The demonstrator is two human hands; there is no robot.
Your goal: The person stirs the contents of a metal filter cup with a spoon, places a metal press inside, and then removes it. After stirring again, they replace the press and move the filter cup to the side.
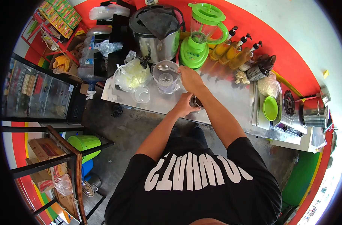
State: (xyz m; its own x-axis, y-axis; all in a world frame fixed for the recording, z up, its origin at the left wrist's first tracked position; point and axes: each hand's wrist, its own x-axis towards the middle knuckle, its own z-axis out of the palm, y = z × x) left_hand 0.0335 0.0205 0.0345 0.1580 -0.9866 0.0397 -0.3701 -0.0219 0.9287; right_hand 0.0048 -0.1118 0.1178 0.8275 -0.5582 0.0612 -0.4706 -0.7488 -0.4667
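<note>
Your spoon (164,68) and cup (195,102) look like shiny metal, your tub (171,81) clear, smooth plastic, and the counter (238,97) smooth metal with a soft sheen. You see glossy green plastic on the blender (191,54), polished metal on the urn (165,48) (its lid (138,19) looks like black plastic), and thin, crinkled plastic in the bag (133,74). Your shirt (201,204) is matt black cloth; the floor (135,131) looks dull and rough

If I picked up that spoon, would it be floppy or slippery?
Probably not floppy: the spoon shines like metal. It may be slippery, because it looks smooth. It's likely light too, since the right hand seems to hold it just by its handle.
</note>
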